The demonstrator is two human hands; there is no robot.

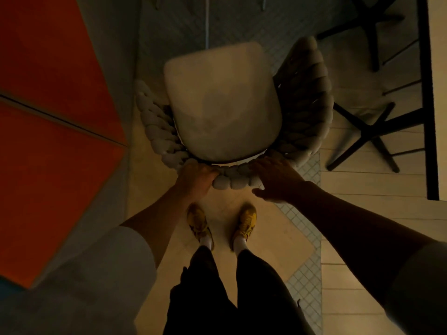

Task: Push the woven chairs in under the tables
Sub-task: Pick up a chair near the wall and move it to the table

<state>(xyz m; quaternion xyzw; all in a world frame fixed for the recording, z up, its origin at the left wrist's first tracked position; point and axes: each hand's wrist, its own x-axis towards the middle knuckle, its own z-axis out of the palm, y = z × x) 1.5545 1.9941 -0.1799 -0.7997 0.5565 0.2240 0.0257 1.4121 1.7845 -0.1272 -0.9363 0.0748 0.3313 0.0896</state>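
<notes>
A woven chair (223, 112) with a pale seat cushion and a thick braided backrest stands right in front of me, seen from above. My left hand (197, 176) grips the braided top rail of the backrest at its left. My right hand (275, 177) lies over the rail at its right, fingers spread on the weave and thumb hanging below it. A table top (436, 93) with a dark edge runs along the right side. The chair stands out on the floor, left of that table.
An orange wall panel (53, 131) fills the left side. Dark crossed table legs (370, 134) stand on the floor at the right, with more at the top right (370, 27). My feet in yellow shoes (222, 226) stand just behind the chair.
</notes>
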